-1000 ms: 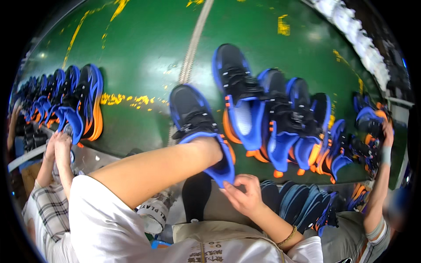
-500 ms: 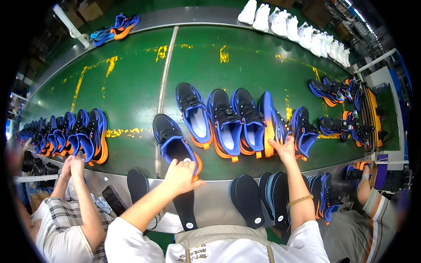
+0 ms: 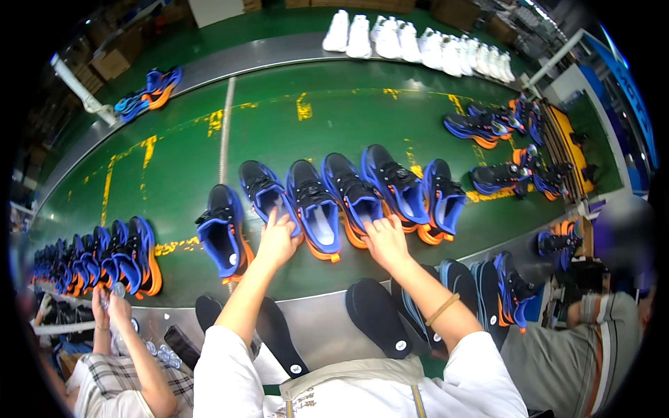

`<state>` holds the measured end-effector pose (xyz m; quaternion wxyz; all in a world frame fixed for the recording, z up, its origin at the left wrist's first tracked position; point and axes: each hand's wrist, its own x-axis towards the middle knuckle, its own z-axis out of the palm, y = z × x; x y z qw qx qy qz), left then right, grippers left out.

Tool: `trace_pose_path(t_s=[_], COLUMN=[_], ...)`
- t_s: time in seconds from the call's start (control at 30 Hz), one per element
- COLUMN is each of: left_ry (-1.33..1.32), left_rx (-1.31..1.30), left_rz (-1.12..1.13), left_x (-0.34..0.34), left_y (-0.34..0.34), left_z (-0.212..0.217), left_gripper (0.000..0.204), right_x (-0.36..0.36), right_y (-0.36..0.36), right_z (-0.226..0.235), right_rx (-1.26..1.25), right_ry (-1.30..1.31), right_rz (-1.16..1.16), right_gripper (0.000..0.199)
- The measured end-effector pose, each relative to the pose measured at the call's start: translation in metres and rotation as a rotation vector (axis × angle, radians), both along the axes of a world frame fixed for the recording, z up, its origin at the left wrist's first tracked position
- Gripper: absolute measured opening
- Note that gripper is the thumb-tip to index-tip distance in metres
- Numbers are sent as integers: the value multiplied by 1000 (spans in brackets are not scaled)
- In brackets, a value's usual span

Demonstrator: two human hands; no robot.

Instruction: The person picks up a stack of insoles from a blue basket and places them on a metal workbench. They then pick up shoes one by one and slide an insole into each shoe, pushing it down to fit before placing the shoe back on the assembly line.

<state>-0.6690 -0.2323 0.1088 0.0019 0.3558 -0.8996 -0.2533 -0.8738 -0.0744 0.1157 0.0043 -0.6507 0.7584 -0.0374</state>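
Observation:
Several black and blue sneakers with orange soles stand in a row before me, toes pointing away. My left hand [image 3: 279,239] is closed on the heel of the second sneaker [image 3: 259,182] from the left, fingers reaching into its opening. My right hand [image 3: 385,242] grips the heel collar of the fourth sneaker [image 3: 341,173]; its fingertips are partly hidden. Between my hands sits a sneaker [image 3: 306,184] with a pale inside. Left of my left hand stands a sneaker [image 3: 221,209] with a dark insole in it. Two more sneakers [image 3: 394,174] stand to the right.
Black insoles [image 3: 376,317] lie along the metal table edge [image 3: 317,327] close to me. More sneakers [image 3: 129,254] line up at the left, beside a co-worker's hands [image 3: 111,303]. Others lie at the right on the green belt [image 3: 181,181]. White shoes [image 3: 390,38] stand along the far ledge.
My left hand has moved from the leftmost sneaker to the second one. My right hand has let go of the tilted sneaker, now sole down, and shifted left. The view has turned rightward.

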Motion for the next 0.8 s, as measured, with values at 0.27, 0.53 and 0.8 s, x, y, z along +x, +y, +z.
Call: trace_pose_path(t_s=[0.27, 0.53, 0.8], left_ry=[438, 389, 605], left_rx=[35, -307, 53], left_rz=[-238, 203, 334], left_x=[-53, -56, -52], left_y=[67, 25, -4], left_z=[5, -10, -5], left_gripper=[39, 60, 47], right_x=[-78, -29, -35], right_y=[52, 272, 328], right_z=[27, 99, 93], right_rx=[-334, 339, -153], right_ry=[30, -410, -553], right_rz=[-177, -863, -992], right_gripper=[34, 74, 57])
